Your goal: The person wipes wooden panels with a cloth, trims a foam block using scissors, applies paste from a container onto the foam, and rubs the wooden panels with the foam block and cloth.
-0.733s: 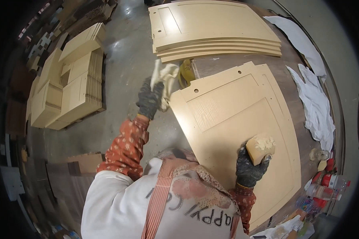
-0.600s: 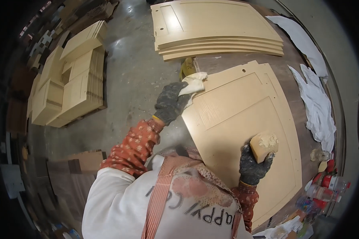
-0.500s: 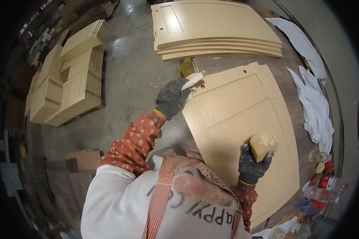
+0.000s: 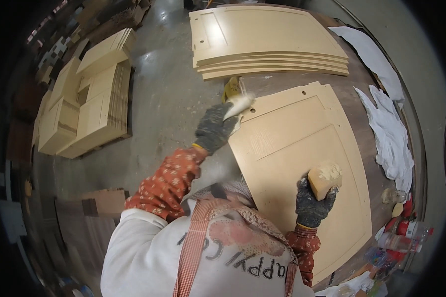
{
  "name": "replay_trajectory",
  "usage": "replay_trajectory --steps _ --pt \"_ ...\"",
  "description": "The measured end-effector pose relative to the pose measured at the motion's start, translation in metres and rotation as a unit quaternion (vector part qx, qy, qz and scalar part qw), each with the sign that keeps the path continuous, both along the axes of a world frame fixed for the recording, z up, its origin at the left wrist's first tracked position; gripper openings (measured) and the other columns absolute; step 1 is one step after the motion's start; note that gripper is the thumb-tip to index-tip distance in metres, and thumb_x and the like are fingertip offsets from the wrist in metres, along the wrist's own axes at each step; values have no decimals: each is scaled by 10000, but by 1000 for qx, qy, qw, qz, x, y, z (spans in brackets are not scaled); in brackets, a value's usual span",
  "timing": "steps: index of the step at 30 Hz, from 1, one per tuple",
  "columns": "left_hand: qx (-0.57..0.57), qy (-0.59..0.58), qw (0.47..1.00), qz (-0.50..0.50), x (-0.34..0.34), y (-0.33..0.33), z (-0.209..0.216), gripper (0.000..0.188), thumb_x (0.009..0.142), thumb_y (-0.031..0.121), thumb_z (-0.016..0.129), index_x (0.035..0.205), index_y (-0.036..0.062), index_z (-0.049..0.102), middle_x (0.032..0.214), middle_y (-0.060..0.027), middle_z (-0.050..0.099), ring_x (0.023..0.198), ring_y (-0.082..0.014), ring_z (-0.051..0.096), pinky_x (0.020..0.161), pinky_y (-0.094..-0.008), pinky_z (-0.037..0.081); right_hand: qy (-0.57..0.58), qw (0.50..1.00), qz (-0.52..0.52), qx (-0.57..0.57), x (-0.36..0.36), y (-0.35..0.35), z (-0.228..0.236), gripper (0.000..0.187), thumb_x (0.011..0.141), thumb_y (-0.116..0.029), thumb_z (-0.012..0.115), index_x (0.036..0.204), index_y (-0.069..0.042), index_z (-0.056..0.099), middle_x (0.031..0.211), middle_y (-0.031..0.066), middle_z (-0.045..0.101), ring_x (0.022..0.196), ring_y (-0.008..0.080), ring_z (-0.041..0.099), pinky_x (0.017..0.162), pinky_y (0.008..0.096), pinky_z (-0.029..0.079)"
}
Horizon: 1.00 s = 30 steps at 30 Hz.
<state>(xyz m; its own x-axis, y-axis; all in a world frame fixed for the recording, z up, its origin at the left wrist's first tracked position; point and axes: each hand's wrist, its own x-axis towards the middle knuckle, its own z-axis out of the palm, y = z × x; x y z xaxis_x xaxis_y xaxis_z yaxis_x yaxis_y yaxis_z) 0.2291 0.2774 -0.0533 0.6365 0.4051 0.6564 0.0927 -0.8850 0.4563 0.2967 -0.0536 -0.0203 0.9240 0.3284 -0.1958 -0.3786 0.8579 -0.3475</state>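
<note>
A cream door panel (image 4: 302, 158) with recessed frames and small round holes lies flat in front of me. At its far left corner my left hand (image 4: 216, 128), in a dark knit glove, is closed on a white cloth (image 4: 239, 107), which is blurred by motion. My right hand (image 4: 314, 204), gloved in the same dark knit, grips a yellow sponge block (image 4: 325, 182) over the right part of the panel. Crumbly pale matter covers the block's top. The fingers wrap its near side and partly hide it.
Beyond the panel is a stack of similar panels (image 4: 272, 32). White cloths (image 4: 387, 136) lie along the table's right side, with plastic bottles (image 4: 401, 242) nearer me. A yellow object (image 4: 231, 90) sits by the table's left edge. Stacked cream boards (image 4: 91, 106) stand on the floor at left.
My left hand has shifted slightly right and down, with the cloth now smeared by motion. My right hand and the sponge block have barely moved. The whole view has tilted a little.
</note>
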Motion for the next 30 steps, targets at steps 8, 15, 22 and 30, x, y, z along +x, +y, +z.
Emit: replay_trajectory --steps 8,15,22,30 --pt "-256 226 937 78 11 42 26 297 879 325 513 1044 94 600 885 -159 635 817 -344 614 732 -425 475 -9 1000 4 -7 -4 2 0 583 798 -314 665 1277 -76 434 1225 122 500 1133 311 456 943 510 383" --pt "102 133 986 0 -40 -12 52 466 772 123 565 1232 55 530 1085 -158 605 852 -328 607 732 -415 498 -48 998 7 -30 -6 -1 3 624 798 -325 662 1298 -59 399 1215 141 492 1108 312 464 927 511 397" --pt "352 246 903 -31 -44 -58 15 313 878 166 503 1171 60 536 888 -208 598 617 -232 563 418 -361 457 -55 998 10 -43 -3 3 5 648 805 -351 647 1315 -56 376 1229 154 479 1097 329 471 911 517 418" --pt "388 162 906 -45 -51 -86 31 314 828 201 549 1107 59 579 807 -72 530 491 -182 455 376 -341 361 -19 995 -27 -91 -8 5 8 588 853 -408 573 1296 -66 389 1204 161 480 1067 333 474 848 470 461"
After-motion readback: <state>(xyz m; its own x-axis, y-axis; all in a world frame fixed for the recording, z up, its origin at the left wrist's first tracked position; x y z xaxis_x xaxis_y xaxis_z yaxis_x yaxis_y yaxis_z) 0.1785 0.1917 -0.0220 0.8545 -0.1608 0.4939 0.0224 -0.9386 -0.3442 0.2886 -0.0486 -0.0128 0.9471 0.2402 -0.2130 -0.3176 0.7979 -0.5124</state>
